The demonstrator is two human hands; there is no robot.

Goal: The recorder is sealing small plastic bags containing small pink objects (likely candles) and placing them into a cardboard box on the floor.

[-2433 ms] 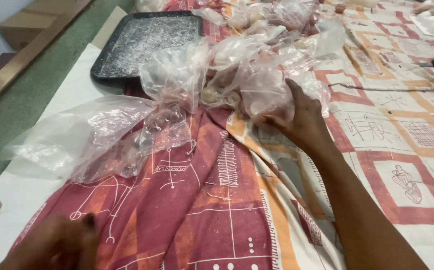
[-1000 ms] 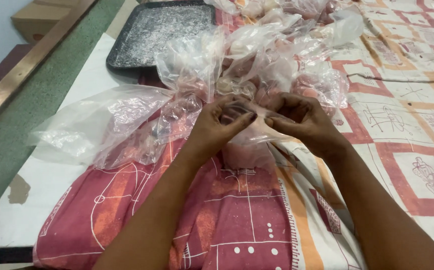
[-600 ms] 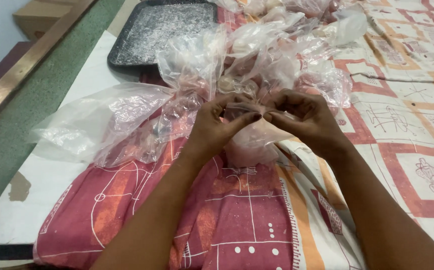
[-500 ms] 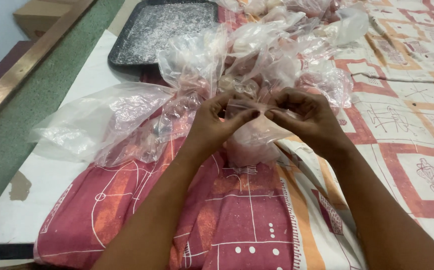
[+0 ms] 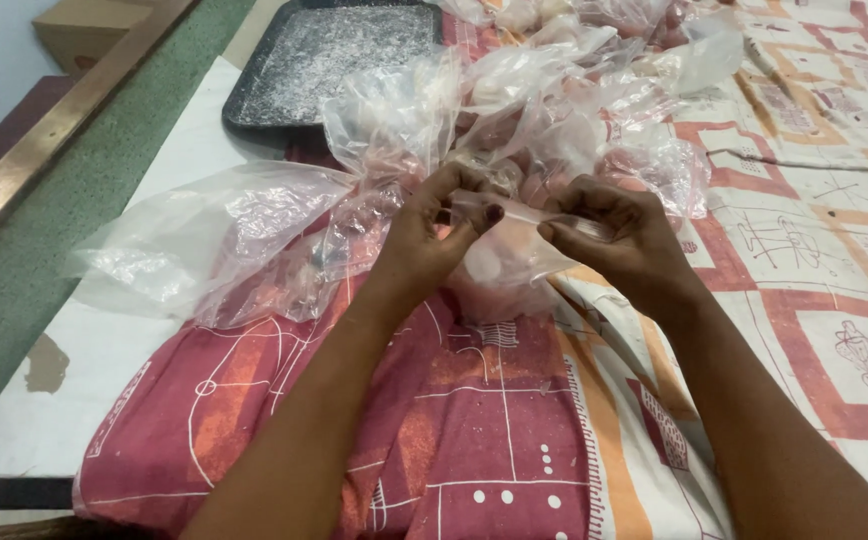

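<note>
So both hands had come together by then: a couple of seconds earlier only the right hand (image 5: pixel 619 240) was out at the pile, and the left hand (image 5: pixel 432 235) had since come up to join it. They were pinching the twisted neck of a small clear bag (image 5: pixel 499 270) between them, fingertips pressed tight on the plastic, each tugging its own end. The bag sat right in front of the heap of clear bags (image 5: pixel 554 110) on the patterned cloth (image 5: pixel 474 430). Looked to me like the neck was getting closed off. Room-wise: loose empty bags (image 5: pixel 204 240) crowded the left, the dark tray (image 5: pixel 324 60) sat behind, and the bench edge (image 5: pixel 74 330) ran close on the left. More open cloth lay off to the right.
</note>
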